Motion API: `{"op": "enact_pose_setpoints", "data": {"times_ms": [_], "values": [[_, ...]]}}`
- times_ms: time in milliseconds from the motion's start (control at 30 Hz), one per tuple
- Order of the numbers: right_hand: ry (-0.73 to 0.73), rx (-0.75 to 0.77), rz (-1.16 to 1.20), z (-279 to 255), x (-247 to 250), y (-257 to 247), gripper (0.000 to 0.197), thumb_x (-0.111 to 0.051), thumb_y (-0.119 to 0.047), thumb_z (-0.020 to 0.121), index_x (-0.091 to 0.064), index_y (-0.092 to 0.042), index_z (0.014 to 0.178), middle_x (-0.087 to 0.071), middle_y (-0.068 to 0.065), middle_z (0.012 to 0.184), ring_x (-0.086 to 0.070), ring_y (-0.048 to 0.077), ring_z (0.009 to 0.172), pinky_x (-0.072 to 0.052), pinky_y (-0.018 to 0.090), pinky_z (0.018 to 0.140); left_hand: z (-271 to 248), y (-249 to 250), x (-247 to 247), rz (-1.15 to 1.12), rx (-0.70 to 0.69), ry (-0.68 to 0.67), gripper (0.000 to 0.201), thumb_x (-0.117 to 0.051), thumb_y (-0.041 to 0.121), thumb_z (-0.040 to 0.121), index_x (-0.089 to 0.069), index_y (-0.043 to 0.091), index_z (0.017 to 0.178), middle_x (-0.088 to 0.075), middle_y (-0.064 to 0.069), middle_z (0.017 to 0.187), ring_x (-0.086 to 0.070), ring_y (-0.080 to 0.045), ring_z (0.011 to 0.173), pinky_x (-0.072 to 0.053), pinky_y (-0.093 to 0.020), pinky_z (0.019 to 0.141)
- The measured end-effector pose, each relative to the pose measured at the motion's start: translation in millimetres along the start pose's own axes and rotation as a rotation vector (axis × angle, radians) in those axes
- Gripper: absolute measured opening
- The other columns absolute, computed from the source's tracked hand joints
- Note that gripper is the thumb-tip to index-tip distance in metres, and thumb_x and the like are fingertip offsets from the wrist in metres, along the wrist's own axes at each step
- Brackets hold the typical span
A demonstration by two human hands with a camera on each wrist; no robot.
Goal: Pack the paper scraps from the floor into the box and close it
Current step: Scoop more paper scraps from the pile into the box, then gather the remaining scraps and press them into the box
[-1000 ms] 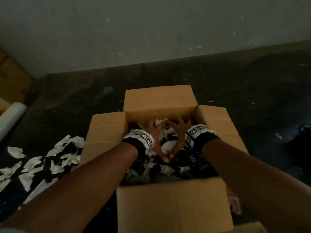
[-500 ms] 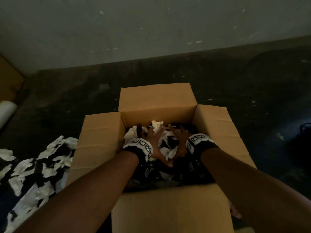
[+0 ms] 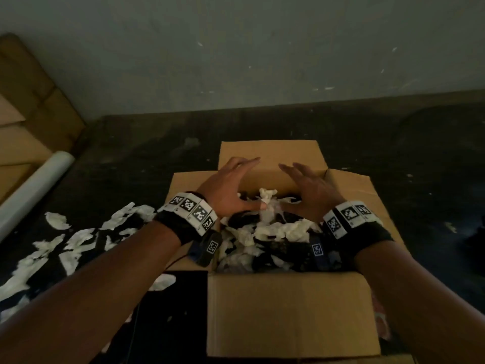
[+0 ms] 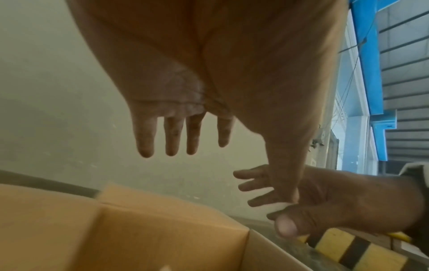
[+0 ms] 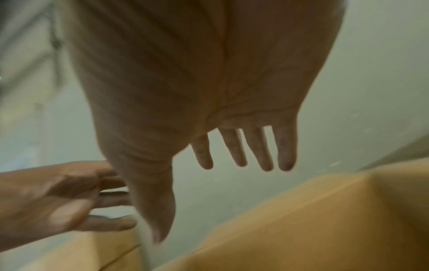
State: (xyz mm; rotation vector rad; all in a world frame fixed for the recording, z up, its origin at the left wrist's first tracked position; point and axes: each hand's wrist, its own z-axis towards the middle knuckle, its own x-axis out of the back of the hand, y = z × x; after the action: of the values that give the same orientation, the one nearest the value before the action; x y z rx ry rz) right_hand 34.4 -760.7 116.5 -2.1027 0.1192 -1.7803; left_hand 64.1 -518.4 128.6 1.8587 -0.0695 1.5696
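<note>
The open cardboard box (image 3: 288, 311) stands on the dark floor with all its flaps out. Crumpled white and dark paper scraps (image 3: 273, 229) fill it nearly to the rim. My left hand (image 3: 228, 189) and right hand (image 3: 311, 191) hover side by side over the heap, palms down, fingers straight and spread toward the far flap (image 3: 270, 153). The thumbs nearly meet at a raised white scrap (image 3: 267, 198). The left wrist view shows my left fingers (image 4: 171, 135) straight and the right hand (image 4: 336, 198) beside them. More white scraps (image 3: 78, 240) lie on the floor left of the box.
A white roll (image 3: 34, 187) and flat cardboard (image 3: 31, 114) lean at the far left by the grey wall (image 3: 236, 48). A black flat item (image 3: 178, 298) lies against the box's near left corner. A dark object (image 3: 475, 240) sits at the right edge.
Both hands were pressing down on the scraps inside the box. They have lifted off the heap and now hover above it, fingers reaching toward the far flap.
</note>
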Motion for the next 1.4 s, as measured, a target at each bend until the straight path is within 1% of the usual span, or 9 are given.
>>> {"op": "enact_pose_setpoints", "data": {"times_ms": [333, 500, 567, 667, 733, 833, 967, 1100, 1400], "values": [[-0.024, 0.295, 0.083, 20.4, -75.8, -183.7, 0.099, -0.071, -0.059, 0.082, -0.01, -0.038, 0.157, -0.009, 0.0, 0.167, -0.022, 0.026, 0.149, -0.033, 0.049, 0.116, -167.4, -119.0, 25.5, -0.069, 0.074, 0.202, 0.103, -0.068, 0.074, 0.073, -0.03, 0.029, 0.158, -0.03, 0.004, 0.157, -0.046, -0.016, 0.137, -0.047, -0.041, 0.11], [-0.074, 0.385, 0.123, 33.5, -135.0, -292.8, 0.101, -0.07, -0.064, 0.078, -0.013, -0.04, 0.157, -0.009, -0.002, 0.167, -0.014, 0.022, 0.151, -0.027, 0.045, 0.119, -275.9, -207.2, 29.3, -0.112, 0.229, 0.285, 0.096, -0.077, 0.062, 0.079, -0.033, 0.032, 0.158, -0.036, -0.001, 0.155, -0.042, -0.019, 0.141, -0.046, -0.039, 0.111], [-0.095, 0.44, 0.146, 36.1, -165.6, -324.0, 0.106, -0.069, -0.069, 0.074, -0.012, -0.038, 0.158, -0.007, 0.001, 0.167, -0.01, 0.026, 0.152, -0.028, 0.051, 0.119, -314.5, -237.3, 29.5, -0.095, 0.352, 0.245, 0.097, -0.075, 0.064, 0.079, -0.029, 0.035, 0.159, -0.032, -0.001, 0.158, -0.037, -0.02, 0.143, -0.042, -0.037, 0.113], [-0.164, 0.458, 0.096, 35.7, -215.0, -364.1, 0.118, -0.064, -0.081, 0.066, -0.001, -0.042, 0.157, 0.01, -0.002, 0.167, 0.006, 0.027, 0.154, -0.02, 0.059, 0.119, -368.8, -284.4, 17.0, -0.026, 0.506, 0.119, 0.108, -0.069, 0.077, 0.073, -0.014, 0.043, 0.16, -0.019, -0.004, 0.164, -0.025, -0.028, 0.149, -0.039, -0.055, 0.115], [-0.204, 0.421, 0.012, 32.0, -249.4, -382.7, 0.132, -0.063, -0.09, 0.057, 0.012, -0.044, 0.155, 0.025, -0.001, 0.164, 0.018, 0.032, 0.151, -0.009, 0.064, 0.119, -401.2, -310.5, 0.6, 0.014, 0.602, -0.038, 0.126, -0.068, 0.086, 0.062, 0.005, 0.051, 0.158, 0.003, -0.005, 0.169, -0.002, -0.038, 0.155, -0.023, -0.069, 0.118], [-0.281, 0.321, -0.084, 16.7, -300.3, -394.6, 0.149, -0.061, -0.097, 0.041, 0.025, -0.045, 0.151, 0.04, 0.005, 0.158, 0.03, 0.039, 0.146, 0.002, 0.07, 0.115, -442.3, -336.2, -29.4, 0.071, 0.695, -0.238, 0.148, -0.074, 0.09, 0.047, 0.028, 0.057, 0.149, 0.037, -0.001, 0.163, 0.035, -0.039, 0.147, 0.006, -0.076, 0.11], [-0.366, 0.314, -0.162, -7.5, -353.7, -401.4, 0.154, -0.056, -0.101, 0.035, 0.023, -0.042, 0.152, 0.04, 0.009, 0.157, 0.033, 0.044, 0.143, 0.001, 0.076, 0.111, -466.8, -363.6, -64.8, 0.119, 0.686, -0.373, 0.158, -0.072, 0.095, 0.038, 0.037, 0.053, 0.145, 0.05, -0.005, 0.155, 0.043, -0.042, 0.142, 0.007, -0.082, 0.11], [-0.428, 0.371, -0.201, -11.8, -392.1, -412.0, 0.144, -0.052, -0.102, 0.044, 0.017, -0.041, 0.155, 0.036, 0.012, 0.159, 0.032, 0.044, 0.144, 0.005, 0.077, 0.109, -465.8, -388.2, -86.2, 0.175, 0.577, -0.489, 0.156, -0.074, 0.09, 0.046, 0.042, 0.05, 0.142, 0.052, -0.007, 0.154, 0.041, -0.043, 0.143, 0.007, -0.08, 0.112], [-0.303, 0.202, -0.144, 64.9, -402.4, -422.9, 0.1, -0.057, -0.079, 0.078, 0.001, -0.05, 0.155, 0.024, 0.005, 0.165, 0.017, 0.042, 0.149, -0.006, 0.069, 0.117, -411.3, -447.6, -61.7, 0.168, 0.482, -0.368, 0.121, -0.056, 0.09, 0.071, 0.019, 0.049, 0.156, 0.029, -0.004, 0.166, 0.023, -0.035, 0.153, -0.002, -0.071, 0.12]]}}
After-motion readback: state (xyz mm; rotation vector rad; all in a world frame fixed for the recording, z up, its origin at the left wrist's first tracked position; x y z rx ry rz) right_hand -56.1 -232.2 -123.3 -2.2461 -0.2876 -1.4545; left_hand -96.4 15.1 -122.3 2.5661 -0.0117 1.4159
